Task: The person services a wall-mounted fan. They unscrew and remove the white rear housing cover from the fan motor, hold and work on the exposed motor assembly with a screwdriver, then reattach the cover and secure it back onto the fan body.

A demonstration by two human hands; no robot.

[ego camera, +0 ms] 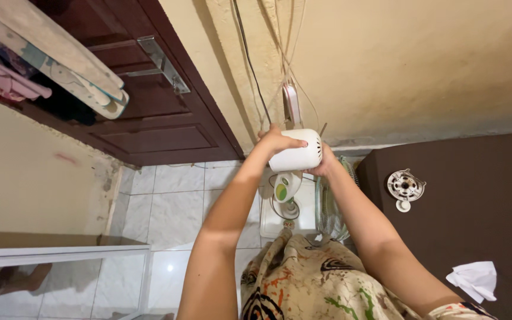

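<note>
A white, rounded fan motor housing (296,150) with small vent holes lies on its side, lifted above the tiled floor (173,207).

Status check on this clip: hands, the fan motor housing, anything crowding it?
Left hand and right hand both grip the white fan motor housing. Fan guard leans right below. Cords hang just behind.

Both arms outstretched; left hand (278,141) and right hand (326,163) curled, gripping

We see two bare forearms, no sleeves reaching the wrists. The garment (303,278) below is beige cloth with black swirls, orange-red blotches and green streaks; no rings or watch show.
</note>
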